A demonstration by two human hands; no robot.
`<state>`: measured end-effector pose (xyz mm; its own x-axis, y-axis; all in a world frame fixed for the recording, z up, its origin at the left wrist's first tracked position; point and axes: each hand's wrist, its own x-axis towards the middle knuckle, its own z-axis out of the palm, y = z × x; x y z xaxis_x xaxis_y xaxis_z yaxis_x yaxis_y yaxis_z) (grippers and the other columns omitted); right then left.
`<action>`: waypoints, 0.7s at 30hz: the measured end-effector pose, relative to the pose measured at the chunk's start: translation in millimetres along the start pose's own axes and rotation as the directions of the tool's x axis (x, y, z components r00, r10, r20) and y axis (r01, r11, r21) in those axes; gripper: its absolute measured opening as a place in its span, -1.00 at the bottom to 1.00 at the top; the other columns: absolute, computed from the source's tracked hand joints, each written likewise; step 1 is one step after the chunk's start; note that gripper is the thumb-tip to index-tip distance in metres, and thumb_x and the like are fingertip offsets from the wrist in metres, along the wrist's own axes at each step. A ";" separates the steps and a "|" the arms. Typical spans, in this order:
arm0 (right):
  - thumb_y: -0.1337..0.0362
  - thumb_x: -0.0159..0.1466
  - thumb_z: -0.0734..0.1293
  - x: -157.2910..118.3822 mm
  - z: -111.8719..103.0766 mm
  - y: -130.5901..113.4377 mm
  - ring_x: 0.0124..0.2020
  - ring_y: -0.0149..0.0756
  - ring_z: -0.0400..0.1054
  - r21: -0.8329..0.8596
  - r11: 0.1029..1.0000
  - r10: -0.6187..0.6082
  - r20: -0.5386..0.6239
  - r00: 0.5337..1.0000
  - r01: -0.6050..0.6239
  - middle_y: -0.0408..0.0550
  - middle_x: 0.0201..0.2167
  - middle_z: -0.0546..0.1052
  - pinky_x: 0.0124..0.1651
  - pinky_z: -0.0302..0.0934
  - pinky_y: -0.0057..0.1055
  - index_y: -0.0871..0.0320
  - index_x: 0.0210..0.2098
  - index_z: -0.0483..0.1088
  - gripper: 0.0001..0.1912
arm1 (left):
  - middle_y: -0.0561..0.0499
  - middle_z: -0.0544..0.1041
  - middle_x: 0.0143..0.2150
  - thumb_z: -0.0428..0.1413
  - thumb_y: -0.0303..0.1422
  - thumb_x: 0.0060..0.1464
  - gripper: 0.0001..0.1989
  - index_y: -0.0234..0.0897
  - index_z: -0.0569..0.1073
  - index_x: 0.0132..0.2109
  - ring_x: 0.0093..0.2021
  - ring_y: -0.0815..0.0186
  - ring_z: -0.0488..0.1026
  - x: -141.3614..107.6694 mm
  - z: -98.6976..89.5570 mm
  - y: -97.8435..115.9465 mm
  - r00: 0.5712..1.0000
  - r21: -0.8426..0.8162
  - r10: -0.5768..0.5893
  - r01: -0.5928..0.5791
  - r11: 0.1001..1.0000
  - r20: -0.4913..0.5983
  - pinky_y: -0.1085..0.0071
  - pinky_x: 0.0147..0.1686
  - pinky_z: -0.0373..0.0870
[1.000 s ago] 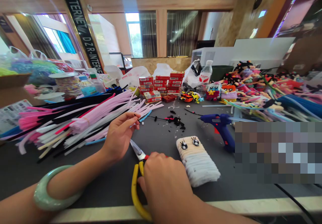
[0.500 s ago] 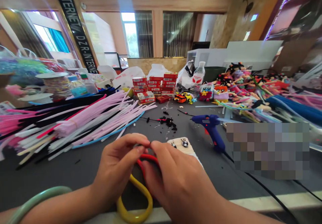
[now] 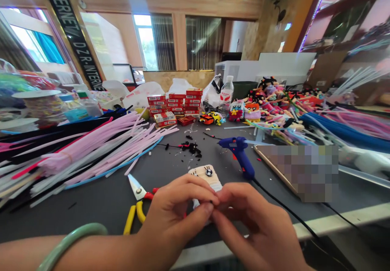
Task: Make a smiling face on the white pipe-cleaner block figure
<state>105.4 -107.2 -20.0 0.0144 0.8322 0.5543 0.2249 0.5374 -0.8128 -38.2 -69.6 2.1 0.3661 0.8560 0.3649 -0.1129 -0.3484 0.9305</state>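
Observation:
My left hand (image 3: 179, 208) is closed in a pinch, with a small black piece (image 3: 211, 202) just showing between thumb and forefinger. Against those fingertips, my right hand (image 3: 256, 218) is also pinched; whatever it grips is hidden. Left of my left hand lie scissors (image 3: 138, 191) with red and yellow handles, partly covered by that hand. Beyond both hands rests a flat cream craft piece (image 3: 209, 174) with a black-and-white eye and lashes; its lower part is hidden.
A blue glue gun (image 3: 239, 149) with a black cord lies right of centre, near a blurred-out phone-like device (image 3: 280, 173). Pipe cleaners (image 3: 88, 149) spread across the left. Behind are stacked red boxes (image 3: 175, 102), a bottle (image 3: 227, 90), fuzzy dolls (image 3: 271, 94) and black scraps (image 3: 191, 147).
The scissors have left my right hand and now lie on the table at left. Both hands have shifted right in view, still fingertip to fingertip.

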 end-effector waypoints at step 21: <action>0.56 0.10 0.24 -2.9 -15.0 -5.5 -0.57 -0.60 0.39 -0.350 0.860 -0.306 0.230 0.924 0.371 -0.32 -0.54 0.47 -0.43 0.27 -0.77 0.06 -0.33 0.25 -0.74 | 0.05 0.49 -0.39 0.23 -0.32 0.05 -0.91 -0.22 0.60 -0.34 -0.32 0.41 0.40 -12.6 -1.8 -11.0 0.984 -0.424 -0.080 0.140 0.895 0.157 0.52 -0.26 0.35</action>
<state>118.7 -114.6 -14.5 -0.2794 0.6361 0.7192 0.5396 0.7236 -0.4304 -43.2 -75.8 -12.7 0.5146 0.8104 0.2801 -0.4411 -0.0298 0.8969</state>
